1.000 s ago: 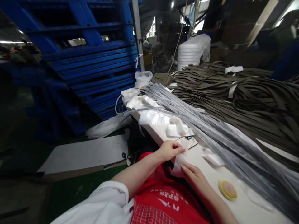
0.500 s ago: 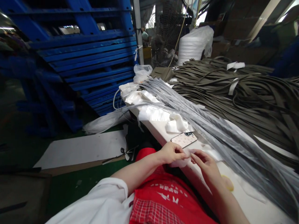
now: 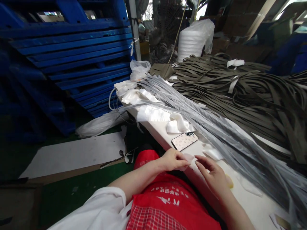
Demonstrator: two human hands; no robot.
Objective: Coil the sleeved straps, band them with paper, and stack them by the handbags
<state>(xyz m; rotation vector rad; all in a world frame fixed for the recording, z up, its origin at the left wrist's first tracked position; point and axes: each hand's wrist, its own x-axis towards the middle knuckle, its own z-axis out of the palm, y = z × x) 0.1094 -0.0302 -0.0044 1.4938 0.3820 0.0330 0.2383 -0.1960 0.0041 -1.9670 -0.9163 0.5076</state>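
Daylight from high windows (image 3: 202, 9) blows out white. The worktop (image 3: 249, 207) is evenly lit; the floor (image 3: 72, 188) lies in shadow. Left hand (image 3: 171, 159) and right hand (image 3: 212, 174) are sharp, the scrap (image 3: 190, 157) pale against white. Edges bend and smear with lens distortion.

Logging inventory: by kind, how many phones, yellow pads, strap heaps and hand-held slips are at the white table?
Phone: 1
Yellow pad: 1, half hidden by right hand
Strap heaps: 2, grey heap and olive heap
White slip in left hand: 1
Total: 5
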